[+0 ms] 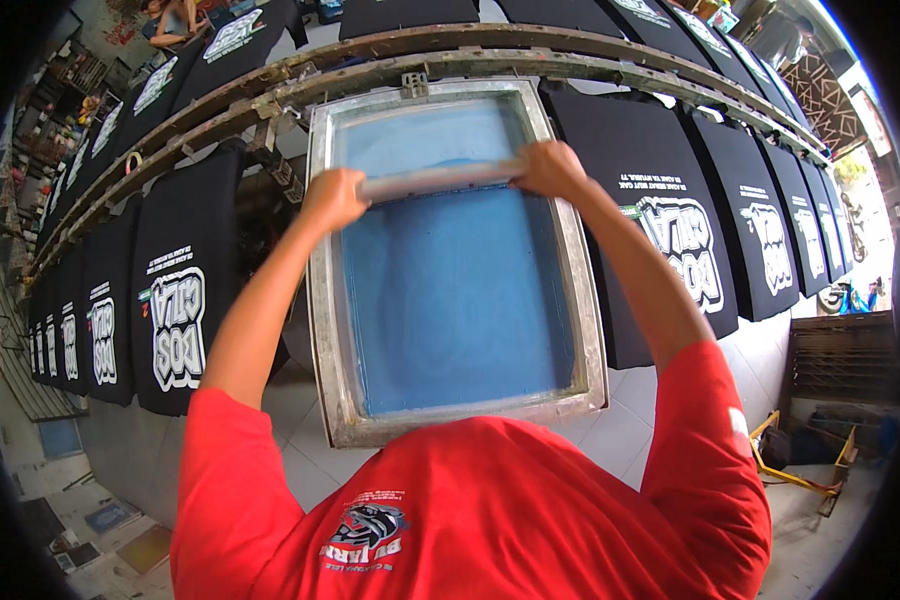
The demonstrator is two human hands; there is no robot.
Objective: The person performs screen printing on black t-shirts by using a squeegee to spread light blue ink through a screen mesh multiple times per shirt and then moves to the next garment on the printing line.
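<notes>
Both my arms reach forward over a framed printing screen (460, 310) with blue mesh and a worn, pale frame. A long squeegee (440, 180) lies crosswise near the screen's far end. My left hand (337, 199) is closed round its left end, and my right hand (552, 169) grips its right end. The squeegee is slightly blurred, its right end a little farther off than its left. Beyond it the mesh looks lighter blue; on the near side it is darker. What lies under the screen is hidden.
Black shirts with white prints hang in a row to the left (175, 290) and right (660, 210). Long rails (500, 62) run behind the screen, with more black shirts beyond. A person (175, 20) sits far left. A yellow metal frame (795, 470) stands at the lower right.
</notes>
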